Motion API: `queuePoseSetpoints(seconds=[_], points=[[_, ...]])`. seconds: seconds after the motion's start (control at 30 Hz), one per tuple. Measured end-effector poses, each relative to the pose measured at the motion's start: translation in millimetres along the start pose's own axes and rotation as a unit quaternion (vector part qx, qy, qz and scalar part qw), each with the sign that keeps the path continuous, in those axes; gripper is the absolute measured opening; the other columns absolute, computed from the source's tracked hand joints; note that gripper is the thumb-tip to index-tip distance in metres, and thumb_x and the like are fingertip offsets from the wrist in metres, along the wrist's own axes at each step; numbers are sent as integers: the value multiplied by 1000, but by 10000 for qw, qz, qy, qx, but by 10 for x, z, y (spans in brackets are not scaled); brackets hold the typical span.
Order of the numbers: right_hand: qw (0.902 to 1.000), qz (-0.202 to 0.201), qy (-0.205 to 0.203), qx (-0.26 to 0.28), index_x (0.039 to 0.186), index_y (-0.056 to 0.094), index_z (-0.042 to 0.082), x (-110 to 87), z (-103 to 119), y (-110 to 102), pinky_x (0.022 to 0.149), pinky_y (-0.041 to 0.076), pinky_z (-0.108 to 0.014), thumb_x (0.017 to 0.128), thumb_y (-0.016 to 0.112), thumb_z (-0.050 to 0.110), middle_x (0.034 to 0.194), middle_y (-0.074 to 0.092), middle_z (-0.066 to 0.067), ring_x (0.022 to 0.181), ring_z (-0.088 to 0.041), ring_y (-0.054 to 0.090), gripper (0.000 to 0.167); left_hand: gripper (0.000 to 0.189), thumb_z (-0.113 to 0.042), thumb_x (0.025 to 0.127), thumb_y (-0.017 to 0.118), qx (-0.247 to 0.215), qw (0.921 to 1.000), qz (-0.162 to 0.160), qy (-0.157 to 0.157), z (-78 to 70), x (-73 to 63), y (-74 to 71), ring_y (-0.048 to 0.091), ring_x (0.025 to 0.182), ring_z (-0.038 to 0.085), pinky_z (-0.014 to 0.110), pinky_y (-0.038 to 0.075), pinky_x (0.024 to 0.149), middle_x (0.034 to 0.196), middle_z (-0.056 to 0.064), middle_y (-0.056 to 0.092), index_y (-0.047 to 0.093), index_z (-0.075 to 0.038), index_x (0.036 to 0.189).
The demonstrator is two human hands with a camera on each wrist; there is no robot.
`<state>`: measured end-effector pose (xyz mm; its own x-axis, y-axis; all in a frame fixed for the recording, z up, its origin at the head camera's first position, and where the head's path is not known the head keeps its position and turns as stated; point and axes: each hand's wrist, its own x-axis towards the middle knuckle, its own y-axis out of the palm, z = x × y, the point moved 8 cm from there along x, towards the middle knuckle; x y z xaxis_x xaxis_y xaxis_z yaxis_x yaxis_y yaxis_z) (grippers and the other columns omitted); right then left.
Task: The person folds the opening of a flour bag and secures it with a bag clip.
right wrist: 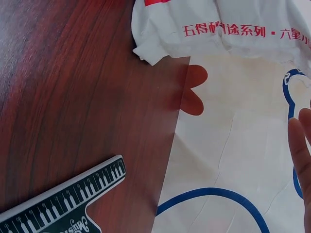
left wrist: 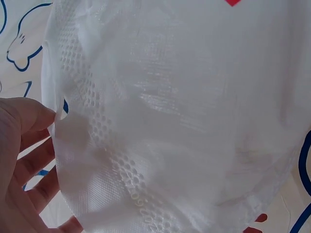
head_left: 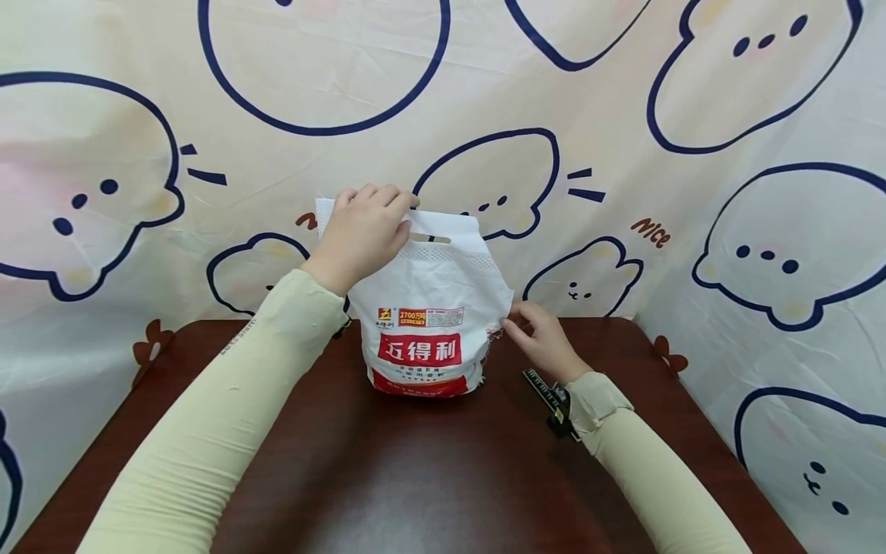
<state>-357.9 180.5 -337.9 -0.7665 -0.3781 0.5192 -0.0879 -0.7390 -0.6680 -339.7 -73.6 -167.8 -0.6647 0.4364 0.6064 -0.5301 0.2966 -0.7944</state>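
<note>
A white flour bag (head_left: 429, 308) with red printed labels stands on the dark brown table (head_left: 415, 477), its top drawn upward. My left hand (head_left: 367, 231) grips the bag's top edge, just left of the handle slot. In the left wrist view, the thumb of that hand (left wrist: 24, 121) lies on the near face and the other fingers pass behind the plastic. Close to the bag's right side is my right hand (head_left: 543, 338), its fingertips at the side corner. The right wrist view shows fingers (right wrist: 301, 155) fairly straight, below the printed white side.
A black clip (head_left: 547, 392) with a piano-key pattern lies on the table by the right wrist. Behind and beside the table hangs a pale cloth (head_left: 484, 100) with blue-outlined cartoon figures.
</note>
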Motion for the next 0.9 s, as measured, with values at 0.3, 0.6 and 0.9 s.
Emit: queuePoseSetpoints(seconds=[0.3,0.6,0.9], points=[[10000,-58,33,-65,105,68,6,16,36,11,75,52,-36,100,64,10,96,66,-5,86,-18,59,8,27,-16,100,62,-220,9997,-77,26,-40,20,9,60,113,35,57,45,96,120,15,66,67,-7,125],[9976,-59,591,363,115,67,3,9,17,47,69,54,-31,102,62,12,98,67,-8,83,-20,61,17,22,-14,101,61,-252,9992,-193,245,-146,42,5,61,113,33,53,48,92,117,13,68,69,-9,121],[9966,-153,664,462,121,68,4,1,-6,69,73,57,-28,102,61,13,104,72,-10,88,-22,67,22,15,-11,100,61,-244,9984,-320,390,-189,29,15,63,111,32,50,52,88,116,12,69,68,-9,114]])
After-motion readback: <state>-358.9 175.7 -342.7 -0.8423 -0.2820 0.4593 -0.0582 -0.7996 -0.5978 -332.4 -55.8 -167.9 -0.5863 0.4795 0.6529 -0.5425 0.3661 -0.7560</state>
